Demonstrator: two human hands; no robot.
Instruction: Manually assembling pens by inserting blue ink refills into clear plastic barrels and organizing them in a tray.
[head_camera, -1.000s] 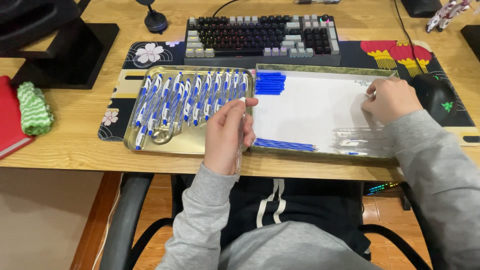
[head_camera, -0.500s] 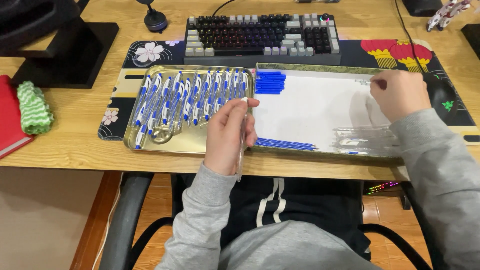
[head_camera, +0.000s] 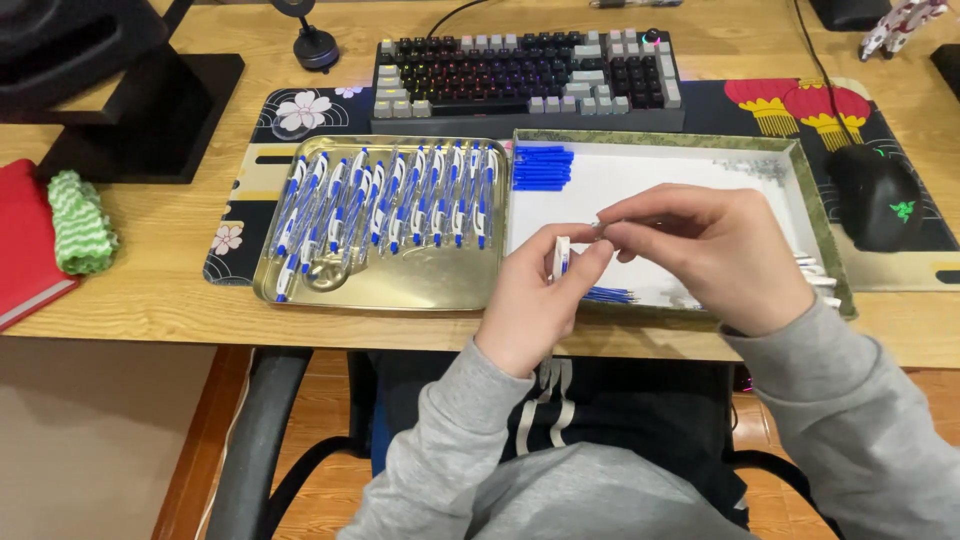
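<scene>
My left hand (head_camera: 535, 300) pinches a white pen barrel (head_camera: 562, 256) upright btwn thumb and fingers, just above the front edge of the white-lined tray (head_camera: 660, 180). My right hand (head_camera: 720, 250) sits just beside it, fingertips pressed together on a small pale part (head_camera: 598, 226) near the barrel top; can't tell what the part is. Both hands hover over the white-lined tray, approx. at its front-left area. In that tray: a stack of blue refills (head_camera: 543, 167) at the back-left corner, a few more refills (head_camera: 610, 294) at the front edge under my hands, white pieces (head_camera: 815, 270) at the right side. Adjacent on the left, touching it, is the gold tray (head_camera: 400, 285) w/ a row of assembled blue-and-white pens (head_camera: 390, 205). Behind both trays: keyboard (head_camera: 525, 75) on a desk mat (head_camera: 300, 110). Black mouse (head_camera: 878, 195) at right. Red notebook (head_camera: 25, 240) and green knit item (head_camera: 78, 222) at far left.
</scene>
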